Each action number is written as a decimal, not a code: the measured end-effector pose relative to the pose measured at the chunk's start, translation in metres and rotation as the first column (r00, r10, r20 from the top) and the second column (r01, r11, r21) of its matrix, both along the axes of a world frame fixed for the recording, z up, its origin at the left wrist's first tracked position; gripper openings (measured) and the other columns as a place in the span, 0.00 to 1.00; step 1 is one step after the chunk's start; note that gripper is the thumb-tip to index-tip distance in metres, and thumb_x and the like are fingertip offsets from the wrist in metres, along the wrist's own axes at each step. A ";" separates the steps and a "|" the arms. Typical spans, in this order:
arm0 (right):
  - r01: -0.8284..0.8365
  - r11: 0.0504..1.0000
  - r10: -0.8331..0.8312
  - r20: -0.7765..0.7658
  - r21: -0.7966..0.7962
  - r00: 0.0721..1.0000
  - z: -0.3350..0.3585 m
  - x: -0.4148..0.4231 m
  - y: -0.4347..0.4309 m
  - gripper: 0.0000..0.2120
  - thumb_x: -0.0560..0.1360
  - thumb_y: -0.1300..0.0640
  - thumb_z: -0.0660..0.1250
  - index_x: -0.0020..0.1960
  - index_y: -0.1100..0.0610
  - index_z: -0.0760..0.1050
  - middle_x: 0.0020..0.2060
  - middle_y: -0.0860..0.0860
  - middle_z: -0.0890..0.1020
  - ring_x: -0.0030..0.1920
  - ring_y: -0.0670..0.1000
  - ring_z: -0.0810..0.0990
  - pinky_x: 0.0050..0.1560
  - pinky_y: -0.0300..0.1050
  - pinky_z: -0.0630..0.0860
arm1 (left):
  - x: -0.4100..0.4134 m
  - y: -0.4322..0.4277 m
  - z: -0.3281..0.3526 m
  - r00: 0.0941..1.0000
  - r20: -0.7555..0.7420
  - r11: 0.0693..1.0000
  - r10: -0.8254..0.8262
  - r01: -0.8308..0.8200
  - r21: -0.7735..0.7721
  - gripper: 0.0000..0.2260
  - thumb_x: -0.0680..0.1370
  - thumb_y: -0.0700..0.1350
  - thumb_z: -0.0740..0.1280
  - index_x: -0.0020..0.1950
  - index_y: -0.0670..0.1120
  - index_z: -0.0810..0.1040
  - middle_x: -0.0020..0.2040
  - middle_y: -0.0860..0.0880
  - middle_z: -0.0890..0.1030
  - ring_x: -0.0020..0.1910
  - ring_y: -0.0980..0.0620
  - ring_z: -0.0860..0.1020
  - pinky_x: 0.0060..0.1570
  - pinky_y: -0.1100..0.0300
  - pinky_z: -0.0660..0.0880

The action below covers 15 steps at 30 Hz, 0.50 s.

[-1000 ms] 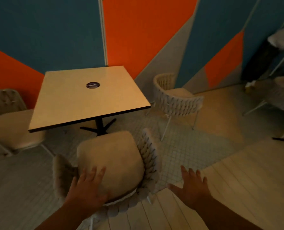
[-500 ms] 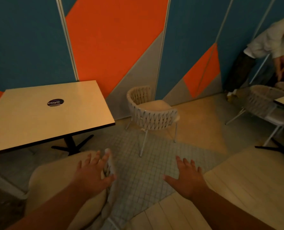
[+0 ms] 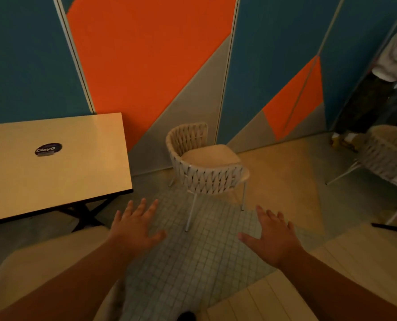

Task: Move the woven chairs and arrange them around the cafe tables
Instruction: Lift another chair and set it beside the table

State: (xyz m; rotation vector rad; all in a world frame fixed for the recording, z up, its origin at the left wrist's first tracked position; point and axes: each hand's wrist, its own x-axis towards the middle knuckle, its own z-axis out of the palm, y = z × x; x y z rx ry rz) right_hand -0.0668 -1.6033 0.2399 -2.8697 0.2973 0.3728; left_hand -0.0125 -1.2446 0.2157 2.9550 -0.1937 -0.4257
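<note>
Both hands, left hand point(image 3: 136, 224) and right hand point(image 3: 274, 237), hover spread wide, holding nothing. Ahead on grey tiles stands a cream woven-rope chair point(image 3: 204, 165) with thin white legs, beside the square beige bench point(image 3: 81, 163). Three chairs show, counting a second woven chair point(image 3: 387, 154) at far right and a cushioned seat point(image 3: 42, 262) under the left arm.

Woven chair point(image 3: 206, 165) right of cafe table point(image 3: 53, 163)

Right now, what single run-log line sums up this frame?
left hand: open, empty | right hand: open, empty | target: woven chair ahead by wall, untouched | cafe table: to its left
</note>
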 end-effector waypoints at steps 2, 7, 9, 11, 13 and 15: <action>0.000 1.000 0.000 -0.004 -0.016 1.000 0.000 0.031 -0.010 0.53 0.73 0.22 0.57 0.85 0.49 0.41 0.85 0.55 0.51 0.84 0.61 0.45 0.82 0.64 0.44 | 0.032 -0.014 -0.002 1.000 -0.014 1.000 -0.027 0.026 -0.009 0.59 0.55 0.87 0.32 0.82 0.62 0.34 0.86 0.51 0.40 0.84 0.42 0.39 0.80 0.39 0.43; 0.026 1.000 -0.026 0.002 -0.018 1.000 -0.002 0.108 -0.040 0.53 0.73 0.21 0.56 0.85 0.48 0.40 0.85 0.55 0.50 0.84 0.61 0.45 0.82 0.64 0.44 | 0.129 -0.052 -0.008 0.997 -0.008 0.996 -0.082 0.082 0.035 0.43 0.78 0.75 0.54 0.84 0.60 0.35 0.86 0.49 0.40 0.84 0.41 0.39 0.81 0.38 0.44; 0.053 0.998 -0.053 -0.015 -0.013 0.998 0.001 0.138 -0.053 0.53 0.73 0.21 0.56 0.85 0.48 0.39 0.85 0.55 0.49 0.84 0.61 0.44 0.82 0.63 0.44 | 0.168 -0.069 -0.007 0.994 -0.017 0.992 -0.109 0.110 0.058 0.45 0.76 0.76 0.53 0.83 0.60 0.35 0.86 0.49 0.40 0.84 0.41 0.39 0.80 0.38 0.44; 0.072 0.997 -0.072 -0.031 -0.003 0.997 0.003 0.163 -0.067 0.53 0.73 0.21 0.56 0.85 0.48 0.39 0.85 0.55 0.49 0.84 0.61 0.44 0.82 0.63 0.43 | 0.204 -0.086 -0.006 0.992 -0.016 0.989 -0.125 0.126 0.080 0.49 0.69 0.80 0.47 0.84 0.60 0.35 0.86 0.49 0.40 0.84 0.41 0.40 0.80 0.38 0.46; 0.090 0.996 -0.088 -0.086 0.028 0.992 0.004 0.185 -0.078 0.59 0.66 0.15 0.50 0.85 0.48 0.39 0.85 0.54 0.48 0.84 0.61 0.43 0.82 0.63 0.42 | 0.231 -0.097 -0.009 0.994 -0.017 0.988 -0.110 0.111 0.105 0.50 0.67 0.81 0.46 0.84 0.60 0.36 0.86 0.50 0.40 0.84 0.42 0.41 0.81 0.39 0.47; 0.089 0.995 -0.083 -0.124 0.044 0.989 0.001 0.211 -0.092 0.71 0.50 0.12 0.38 0.85 0.48 0.38 0.85 0.54 0.47 0.84 0.61 0.42 0.81 0.64 0.41 | 0.256 -0.106 -0.013 0.995 -0.028 0.990 -0.100 0.102 0.093 0.46 0.75 0.78 0.52 0.84 0.60 0.35 0.86 0.51 0.41 0.85 0.43 0.41 0.81 0.39 0.48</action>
